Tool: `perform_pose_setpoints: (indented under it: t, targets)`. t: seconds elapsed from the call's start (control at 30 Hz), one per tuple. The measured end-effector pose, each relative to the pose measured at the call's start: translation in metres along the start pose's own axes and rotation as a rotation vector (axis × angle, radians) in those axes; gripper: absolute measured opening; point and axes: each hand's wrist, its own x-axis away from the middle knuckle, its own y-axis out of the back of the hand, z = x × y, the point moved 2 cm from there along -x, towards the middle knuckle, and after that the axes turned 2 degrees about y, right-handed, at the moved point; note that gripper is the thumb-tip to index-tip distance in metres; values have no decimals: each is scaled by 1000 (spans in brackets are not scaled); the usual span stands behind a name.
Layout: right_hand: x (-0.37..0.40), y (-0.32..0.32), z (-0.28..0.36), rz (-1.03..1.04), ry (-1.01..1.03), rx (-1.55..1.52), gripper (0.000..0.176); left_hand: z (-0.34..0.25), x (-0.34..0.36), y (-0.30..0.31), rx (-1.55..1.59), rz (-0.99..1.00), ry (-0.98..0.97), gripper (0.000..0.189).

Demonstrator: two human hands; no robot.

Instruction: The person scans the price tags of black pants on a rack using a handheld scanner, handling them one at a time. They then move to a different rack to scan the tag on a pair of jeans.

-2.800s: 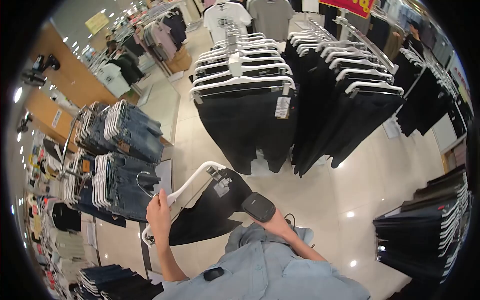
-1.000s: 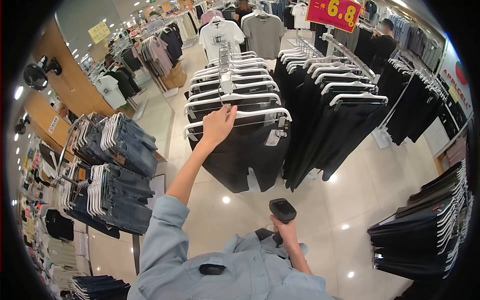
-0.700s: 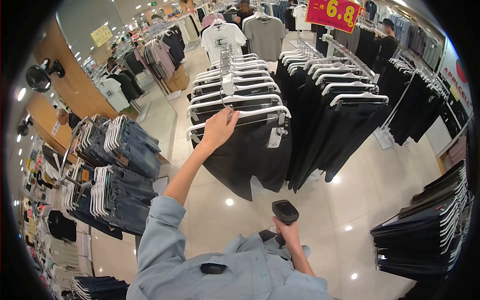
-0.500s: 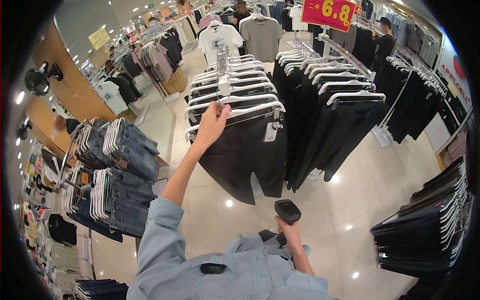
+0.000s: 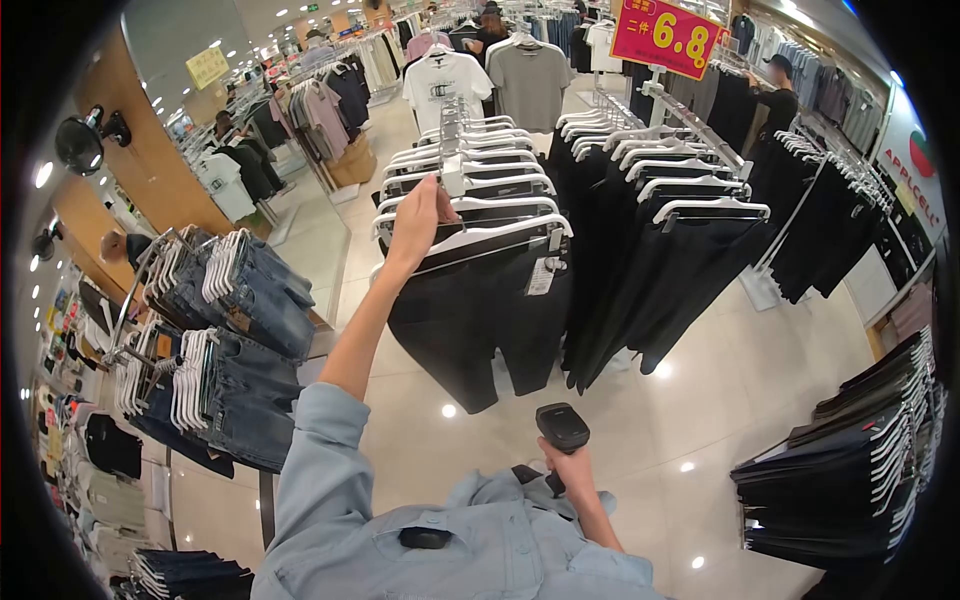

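My left hand reaches to the top of the nearest rail, fingers curled at the hook of a white hanger; the hand hides part of the hook. Black shorts hang from this front hanger, with a white price tag near their right side. Several more white hangers with dark garments are lined up close behind. Low in front of my body, my right hand is wrapped round the handle of a black barcode scanner, whose head points forward.
A second rail of black trousers stands just right. Denim shorts hang on a rack at left, and dark trousers at lower right. A red price sign rises above the rails. Other people are further back.
My left hand has shifted slightly left and up along the front hangers. The front shorts have swung a little to the left. My right hand still holds the scanner, slightly further left.
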Motion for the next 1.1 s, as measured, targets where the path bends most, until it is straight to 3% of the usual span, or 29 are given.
perform_pose_setpoints:
  t: [0.1, 0.13, 0.3, 0.37, 0.57, 0.63, 1.1]
  targets:
    - [-1, 7, 0, -17, 21, -66, 14, 0, -5, 3, -17, 5, -30, 53]
    - [-2, 8, 1, -21, 23, -64, 14, 3, -10, 6, -189, -45, -115, 49]
    - [-9, 12, 3, -59, 43, -61, 13, 27, -34, 23, -436, -135, -134, 38]
    - [-12, 11, 5, -47, 49, -42, 14, 33, -32, 21, -689, 91, -49, 38]
    - [-17, 4, 6, -7, 52, -16, 16, 40, -39, 23, -713, 165, -12, 48]
    - [-18, 1, 9, 4, 69, -21, 16, 50, -40, 21, -900, 247, 29, 51]
    - [-10, -1, 6, -59, 65, -113, 15, 36, -35, 55, -944, 141, -53, 55]
